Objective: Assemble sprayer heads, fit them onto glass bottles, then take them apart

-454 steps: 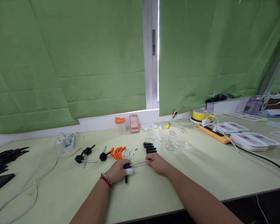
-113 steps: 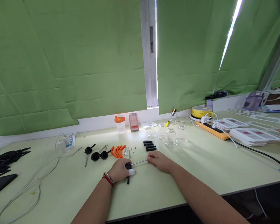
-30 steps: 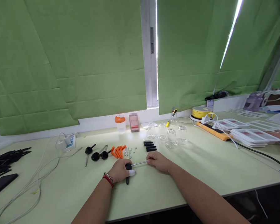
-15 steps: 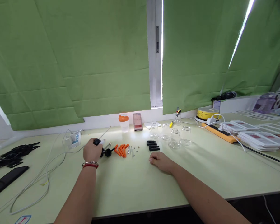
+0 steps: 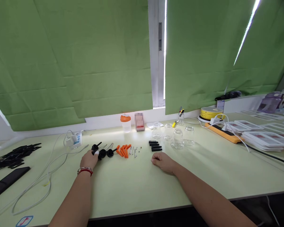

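My left hand (image 5: 88,160) is at the left of the small parts, its fingers closed on a black round part (image 5: 95,147) with a dark stem and a white piece low on it. Two similar black round parts (image 5: 110,153) with metal rods lie just to the right. Beyond them come several orange angled pieces (image 5: 123,151), then thin metal pins (image 5: 133,151) and tiny bits. My right hand (image 5: 164,161) rests on the table with its fingers curled in; whether anything is inside is hidden. Nearest to it is a row of black ribbed cylinders (image 5: 155,146).
Clear glass jars (image 5: 178,140) stand at centre right, near an orange-lidded cup (image 5: 126,123). White cables (image 5: 47,170), a power strip (image 5: 77,139) and a dark phone-like slab (image 5: 9,181) lie left. An orange power strip (image 5: 223,133) and stacked white frames (image 5: 262,140) are right.
My left hand has moved left and down to the tabletop with the black round part. The black parts beside it show more fully. My right hand has stayed still.
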A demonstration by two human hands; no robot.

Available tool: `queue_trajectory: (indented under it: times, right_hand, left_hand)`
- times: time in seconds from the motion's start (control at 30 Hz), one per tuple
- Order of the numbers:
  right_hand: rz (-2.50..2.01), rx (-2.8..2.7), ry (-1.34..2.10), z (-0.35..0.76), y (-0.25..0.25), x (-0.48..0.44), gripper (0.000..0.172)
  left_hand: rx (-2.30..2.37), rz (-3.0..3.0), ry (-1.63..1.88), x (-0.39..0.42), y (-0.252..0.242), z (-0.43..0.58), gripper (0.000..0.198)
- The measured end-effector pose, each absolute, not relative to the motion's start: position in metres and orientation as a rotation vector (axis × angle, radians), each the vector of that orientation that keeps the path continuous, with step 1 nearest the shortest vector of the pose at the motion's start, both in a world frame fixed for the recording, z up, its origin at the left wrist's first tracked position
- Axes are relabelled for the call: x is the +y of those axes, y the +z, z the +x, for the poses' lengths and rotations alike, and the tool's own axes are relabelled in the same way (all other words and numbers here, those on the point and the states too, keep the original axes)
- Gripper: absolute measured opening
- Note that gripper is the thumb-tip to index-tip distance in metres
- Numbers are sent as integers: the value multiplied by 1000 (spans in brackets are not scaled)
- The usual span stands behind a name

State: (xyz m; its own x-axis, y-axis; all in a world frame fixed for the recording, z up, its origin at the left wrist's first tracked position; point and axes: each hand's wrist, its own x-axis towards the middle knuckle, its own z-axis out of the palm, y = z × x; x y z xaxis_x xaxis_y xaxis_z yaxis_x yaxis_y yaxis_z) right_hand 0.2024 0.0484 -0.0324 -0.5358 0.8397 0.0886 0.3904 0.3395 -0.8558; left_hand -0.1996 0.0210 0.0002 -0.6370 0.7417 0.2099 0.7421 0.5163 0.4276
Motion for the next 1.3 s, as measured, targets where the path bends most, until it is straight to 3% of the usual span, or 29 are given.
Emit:
queue_trajectory:
  times: [0.23, 0.57, 0.83, 1.0, 1.17, 1.3]
  right_hand:
    - [-1068, -2091, 1096, 202, -34, 50, 19]
    - [-1095, -2104, 1087, 203, -31, 47, 20]
    - [-1107, -2120, 1067, 202, -32, 48, 20]
    - [-1103, -2137, 1037, 202, -32, 49, 20]
    - [-1090, -2133, 1034, 202, -34, 50, 19]
    - [-1084, -2114, 1038, 202, -34, 49, 20]
  left_hand:
    - [-2725, -1366, -691, 17, -4, -210, 31]
    - [-2828, -1329, -597, 12, -9, -221, 41]
    - [-2878, -1279, -526, 16, -8, -215, 29]
    - [-2863, -1217, -619, 10, -2, -211, 24]
    - [-2714, -1147, -847, 1, 21, -198, 34]
    - [-2485, -1444, -1058, -2, 34, -159, 33]
